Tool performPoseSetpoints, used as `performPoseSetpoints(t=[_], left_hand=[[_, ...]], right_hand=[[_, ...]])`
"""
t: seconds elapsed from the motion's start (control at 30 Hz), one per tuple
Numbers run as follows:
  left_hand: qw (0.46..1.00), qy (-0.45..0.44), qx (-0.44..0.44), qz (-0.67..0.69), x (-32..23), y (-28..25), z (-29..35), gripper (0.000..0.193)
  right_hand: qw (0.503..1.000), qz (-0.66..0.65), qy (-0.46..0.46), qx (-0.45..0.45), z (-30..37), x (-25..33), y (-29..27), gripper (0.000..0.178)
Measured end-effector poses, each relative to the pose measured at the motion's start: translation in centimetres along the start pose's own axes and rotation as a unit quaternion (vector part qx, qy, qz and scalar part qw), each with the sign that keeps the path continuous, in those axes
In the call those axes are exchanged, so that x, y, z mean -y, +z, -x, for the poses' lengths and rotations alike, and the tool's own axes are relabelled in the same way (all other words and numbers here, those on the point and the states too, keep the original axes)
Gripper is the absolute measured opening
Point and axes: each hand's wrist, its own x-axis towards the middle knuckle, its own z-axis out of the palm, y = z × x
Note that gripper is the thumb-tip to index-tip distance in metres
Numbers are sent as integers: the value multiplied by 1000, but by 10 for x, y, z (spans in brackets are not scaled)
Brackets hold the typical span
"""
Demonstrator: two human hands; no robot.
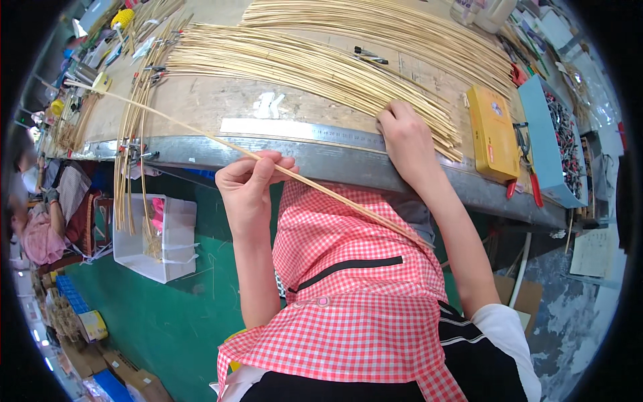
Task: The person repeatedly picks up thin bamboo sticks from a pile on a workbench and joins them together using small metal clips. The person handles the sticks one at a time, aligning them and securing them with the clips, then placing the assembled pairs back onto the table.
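With left hand (258,177) nearly closed, pinching a slender, smooth tan stick (335,195); with curled right hand (407,137), touching straight straw-coloured rods (268,59) toward twelve o'clock; cannot tell whether gripping.

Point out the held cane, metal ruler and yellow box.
Held cane (335,195): head view, shaft toward its lower-right end.
Metal ruler (303,131): head view, middle of its face.
Yellow box (493,134): head view, middle of its top.

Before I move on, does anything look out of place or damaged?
Yes: a ragged white patch on the worktop, just beyond the ruler. Its uneven outline stands out; whether stuck on or worn, I can't tell.
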Motion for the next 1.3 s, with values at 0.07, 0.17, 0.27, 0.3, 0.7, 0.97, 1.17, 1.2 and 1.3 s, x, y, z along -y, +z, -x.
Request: performPoseSetpoints(t=[0.07, 0.17, 0.27, 0.3, 0.7, 0.97, 1.17, 1.2, 1.3], left_hand=[[1000, 1, 2, -4, -1, 1, 0, 14], [1000, 3, 8, -5, -1, 0, 0, 13], [1000, -3, 7, -5, 1, -3, 1, 13], [1000, -6, 6, -5, 2, -4, 1, 13], [1000, 2, 5, 1, 0, -3, 0, 13], [1000, -9, -5, 5, 1, -2, -1, 15], [1000, -19, -10, -12, 1, 5, 1, 16], [1000, -20, -12, -14, 1, 7, 1, 16], [999, -31, -15, -7, 3, 9, 1, 18]], right_hand=[[1000, 18, 3, -12, -5, 1, 3, 8], [999, 49, 6, -12, -8, 4, 6, 6], [997, 74, 6, 0, -10, 5, 7, 5], [997, 82, 6, 3, -11, 5, 8, 4], [990, 139, 22, 19, -23, 1, 11, 4], [993, -49, 105, 8, -12, 2, -25, 3], [964, -228, 138, -21, 14, 28, -71, 5], [958, -246, 149, -13, 19, 34, -75, 5], [929, -345, 134, 22, 32, 57, -80, 3]])
